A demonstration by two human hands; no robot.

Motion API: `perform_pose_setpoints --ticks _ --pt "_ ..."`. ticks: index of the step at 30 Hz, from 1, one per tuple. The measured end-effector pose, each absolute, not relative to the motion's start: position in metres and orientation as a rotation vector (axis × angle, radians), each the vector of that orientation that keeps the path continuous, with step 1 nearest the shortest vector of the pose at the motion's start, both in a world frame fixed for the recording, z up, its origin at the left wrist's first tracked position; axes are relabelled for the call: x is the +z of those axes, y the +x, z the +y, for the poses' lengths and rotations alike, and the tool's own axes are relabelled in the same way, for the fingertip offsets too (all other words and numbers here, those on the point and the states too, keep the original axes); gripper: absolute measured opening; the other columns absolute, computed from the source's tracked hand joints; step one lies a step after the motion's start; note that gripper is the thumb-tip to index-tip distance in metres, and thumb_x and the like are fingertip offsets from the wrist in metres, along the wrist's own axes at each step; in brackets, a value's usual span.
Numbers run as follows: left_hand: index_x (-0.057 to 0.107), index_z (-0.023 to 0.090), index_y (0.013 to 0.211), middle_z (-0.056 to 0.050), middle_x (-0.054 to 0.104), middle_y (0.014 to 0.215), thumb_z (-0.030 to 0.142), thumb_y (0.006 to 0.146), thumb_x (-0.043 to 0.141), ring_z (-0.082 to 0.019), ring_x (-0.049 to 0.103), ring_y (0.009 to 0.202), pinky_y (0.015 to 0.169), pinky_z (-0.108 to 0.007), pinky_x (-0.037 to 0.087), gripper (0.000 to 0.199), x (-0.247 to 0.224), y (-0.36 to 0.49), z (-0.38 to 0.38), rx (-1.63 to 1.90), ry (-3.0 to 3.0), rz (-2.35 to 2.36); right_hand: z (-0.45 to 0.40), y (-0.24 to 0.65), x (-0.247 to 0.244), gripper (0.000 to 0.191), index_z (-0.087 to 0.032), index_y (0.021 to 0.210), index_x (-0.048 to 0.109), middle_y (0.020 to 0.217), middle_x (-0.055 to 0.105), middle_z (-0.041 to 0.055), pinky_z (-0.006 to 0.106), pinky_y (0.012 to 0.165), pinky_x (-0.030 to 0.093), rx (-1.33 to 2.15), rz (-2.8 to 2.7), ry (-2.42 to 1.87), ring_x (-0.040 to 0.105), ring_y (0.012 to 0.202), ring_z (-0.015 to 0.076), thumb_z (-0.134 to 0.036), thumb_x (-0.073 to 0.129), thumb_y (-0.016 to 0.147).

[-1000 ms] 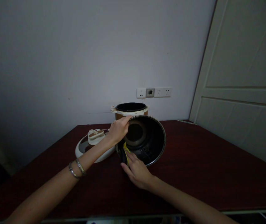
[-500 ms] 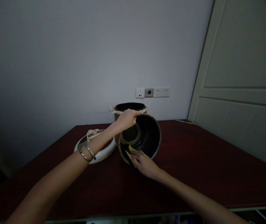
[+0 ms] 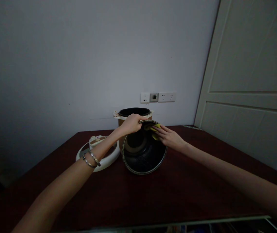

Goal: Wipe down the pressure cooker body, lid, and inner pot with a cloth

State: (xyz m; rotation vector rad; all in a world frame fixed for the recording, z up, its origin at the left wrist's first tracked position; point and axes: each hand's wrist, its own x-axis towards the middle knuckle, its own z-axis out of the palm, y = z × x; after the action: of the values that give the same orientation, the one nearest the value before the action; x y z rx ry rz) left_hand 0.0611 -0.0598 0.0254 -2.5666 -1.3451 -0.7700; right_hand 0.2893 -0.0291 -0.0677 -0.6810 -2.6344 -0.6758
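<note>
A dark round inner pot is tilted on its side, its opening facing me. My left hand grips the pot's upper left rim, with bracelets on that wrist. Inside the upper right of the opening, my right hand presses a yellow cloth against the inner wall near the rim. Behind the pot stands a cooker body with a white rim and a dark opening, partly hidden by my left hand and the pot. A white round lid lies to the left, partly behind my left forearm.
The dark red table meets a pale wall at the back. Wall sockets are mounted behind the cooker body. A light panelled door stands along the right side. Shelf contents show below the table's front edge.
My right hand has moved with the yellow cloth from the pot's lower left rim up to its upper right rim. My left hand still holds the rim, and the pot has shifted slightly.
</note>
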Motion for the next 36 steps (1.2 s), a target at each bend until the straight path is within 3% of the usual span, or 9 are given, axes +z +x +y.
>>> perform_pose_setpoints --ticks 5,8,12,16,21,27,31,33,36 --pt "0.068 0.021 0.113 -0.008 0.074 0.091 0.016 0.076 0.057 -0.021 0.064 0.077 0.076 -0.033 0.046 0.039 0.023 0.055 -0.060 -0.884 -2.596 -1.401 -0.056 0.274 -0.106 0.034 -0.003 0.111 0.066 0.127 0.057 0.0201 0.050 0.115 0.015 -0.663 -2.547 -0.910 0.033 0.134 0.0314 -0.020 0.051 0.085" --pt "0.068 0.019 0.111 -0.009 0.073 0.099 0.019 0.075 0.062 -0.021 0.065 0.085 0.080 -0.033 0.046 0.037 0.021 0.053 -0.058 -0.982 -2.592 -1.464 -0.083 0.251 -0.138 0.037 -0.007 0.107 0.068 0.124 0.058 0.0213 0.053 0.111 0.021 -0.511 -2.556 -1.065 0.040 0.129 0.0340 -0.032 0.049 0.088" --pt "0.069 0.021 0.109 -0.008 0.071 0.106 0.019 0.075 0.063 -0.021 0.064 0.095 0.084 -0.032 0.046 0.035 0.017 0.051 -0.057 -1.079 -2.641 -1.404 -0.115 0.209 -0.152 0.044 -0.012 0.126 0.056 0.133 0.052 0.0201 0.053 0.104 0.031 -0.079 -2.645 -1.052 0.043 0.127 0.0314 -0.035 0.035 0.096" --pt "0.069 0.020 0.108 -0.008 0.071 0.104 0.020 0.075 0.063 -0.021 0.065 0.094 0.086 -0.033 0.046 0.033 0.015 0.050 -0.056 -1.089 -2.610 -1.414 -0.131 0.164 -0.139 0.050 -0.008 0.139 0.040 0.141 0.042 0.0184 0.043 0.108 0.031 0.439 -2.504 -0.833 0.036 0.133 0.0231 -0.034 0.021 0.099" --pt "0.069 0.020 0.108 -0.007 0.072 0.103 0.021 0.075 0.064 -0.020 0.065 0.091 0.086 -0.032 0.046 0.034 0.016 0.048 -0.055 -1.059 -2.586 -1.460 -0.133 0.143 -0.138 0.048 -0.012 0.137 0.042 0.144 0.041 0.0113 0.035 0.111 0.029 0.609 -2.193 -0.670 0.034 0.134 0.0159 -0.034 0.021 0.100" --pt "0.069 0.020 0.109 -0.007 0.072 0.103 0.013 0.073 0.061 -0.021 0.066 0.090 0.083 -0.032 0.048 0.038 0.017 0.043 -0.055 -1.074 -2.576 -1.493 -0.100 0.194 -0.151 0.044 -0.017 0.109 0.067 0.117 0.066 0.0095 0.037 0.095 0.045 0.354 -2.498 -1.004 0.060 0.110 0.0226 -0.034 0.028 0.097" --pt "0.069 0.019 0.109 -0.007 0.070 0.107 0.014 0.073 0.060 -0.022 0.065 0.095 0.085 -0.033 0.048 0.037 0.016 0.041 -0.056 -1.108 -2.622 -1.436 -0.064 0.223 -0.134 0.040 -0.009 0.088 0.074 0.110 0.066 0.0208 0.050 0.107 0.027 -0.356 -2.554 -1.248 0.050 0.120 0.0348 -0.040 0.048 0.089" --pt "0.069 0.019 0.109 -0.006 0.070 0.108 0.013 0.073 0.060 -0.022 0.064 0.097 0.086 -0.033 0.048 0.037 0.015 0.040 -0.056 -1.124 -2.641 -1.429 -0.047 0.230 -0.123 0.033 -0.005 0.094 0.073 0.118 0.062 0.0228 0.050 0.111 0.021 -0.595 -2.529 -1.200 0.043 0.126 0.0356 -0.031 0.054 0.085" --pt "0.069 0.020 0.109 -0.006 0.069 0.110 0.012 0.073 0.059 -0.021 0.063 0.100 0.088 -0.032 0.047 0.039 0.015 0.039 -0.056 -1.141 -2.672 -1.413 -0.025 0.232 -0.107 0.038 0.000 0.117 0.061 0.130 0.053 0.0219 0.045 0.113 0.020 -0.704 -2.491 -1.098 0.040 0.129 0.0297 -0.011 0.042 0.086"
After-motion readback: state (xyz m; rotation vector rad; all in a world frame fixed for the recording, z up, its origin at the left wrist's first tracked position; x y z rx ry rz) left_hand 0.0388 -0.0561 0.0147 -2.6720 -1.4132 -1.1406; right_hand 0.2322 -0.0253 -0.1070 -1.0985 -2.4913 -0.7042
